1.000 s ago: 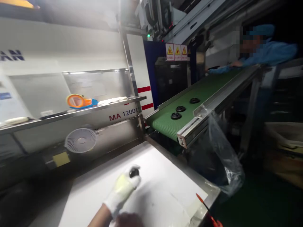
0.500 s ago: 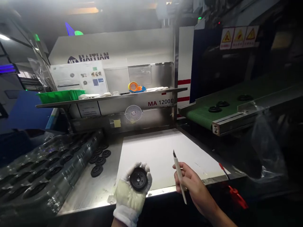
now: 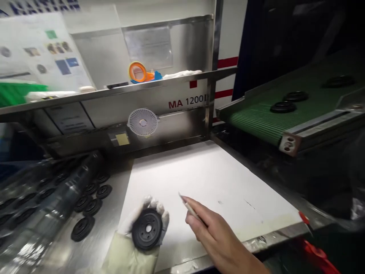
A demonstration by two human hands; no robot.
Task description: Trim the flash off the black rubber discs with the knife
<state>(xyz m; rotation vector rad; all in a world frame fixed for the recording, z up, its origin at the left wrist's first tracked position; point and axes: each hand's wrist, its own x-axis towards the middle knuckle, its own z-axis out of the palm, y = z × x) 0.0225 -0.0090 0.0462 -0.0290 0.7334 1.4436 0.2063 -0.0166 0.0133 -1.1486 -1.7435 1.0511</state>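
Observation:
My gloved left hand point(image 3: 129, 249) holds a round black plastic wheel point(image 3: 146, 230) in its palm, fingers curled round the rim and the holed face turned up toward me. To its right, my bare right hand point(image 3: 212, 226) grips a slim white craft knife point(image 3: 190, 208), the tip pointing up and left, apart from the wheel. Both hands are above the white sheet point(image 3: 182, 167) on the metal table. Left of them, several loose black wheels point(image 3: 82, 227) rest on the bare metal.
Clear plastic trays point(image 3: 65, 190) of black wheels stand at the left. A green conveyor belt point(image 3: 256, 121) carries more wheels at the right. Across the back runs a shelf point(image 3: 114, 91) with an orange tape dispenser point(image 3: 138, 72), and a small white fan point(image 3: 143, 122) is below it. A red-handled tool point(image 3: 319, 255) hangs at the table's front edge.
My view has moved closer and lower over the table. The knife has swung from upright to slanting left and come nearer the wheel, which stays in my left hand.

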